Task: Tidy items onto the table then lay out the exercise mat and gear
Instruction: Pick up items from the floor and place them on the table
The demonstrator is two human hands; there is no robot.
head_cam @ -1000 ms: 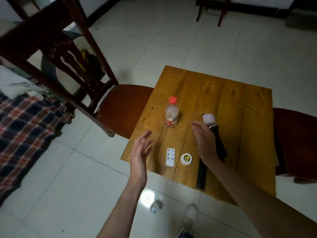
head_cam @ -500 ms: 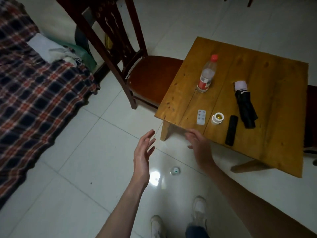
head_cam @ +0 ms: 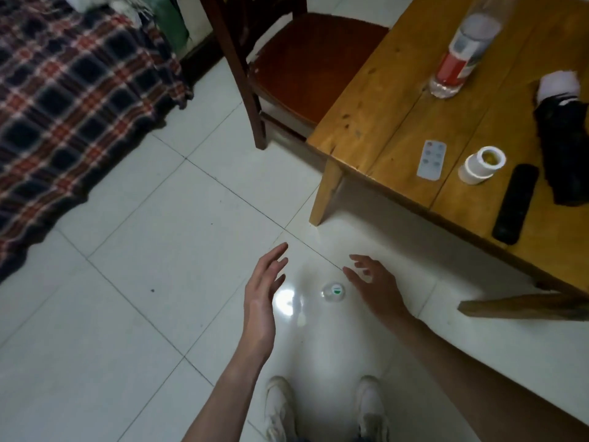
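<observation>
Fingers of both hands spread, holding nothing: my left hand (head_cam: 263,295) and right hand (head_cam: 376,288) flank a small clear bottle (head_cam: 333,291) standing on the floor tiles, neither touching it. On the table (head_cam: 366,122): tall bottle (head_cam: 462,55), white remote (head_cam: 432,159), tape roll (head_cam: 481,164), black remote (head_cam: 514,207), folded umbrella (head_cam: 564,145). Judgement: tidying nearly done; floor bottle remains. No mat or gear visible.

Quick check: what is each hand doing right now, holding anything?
Left hand: open, empty.
Right hand: open, empty, beside the small bottle on the floor.
</observation>
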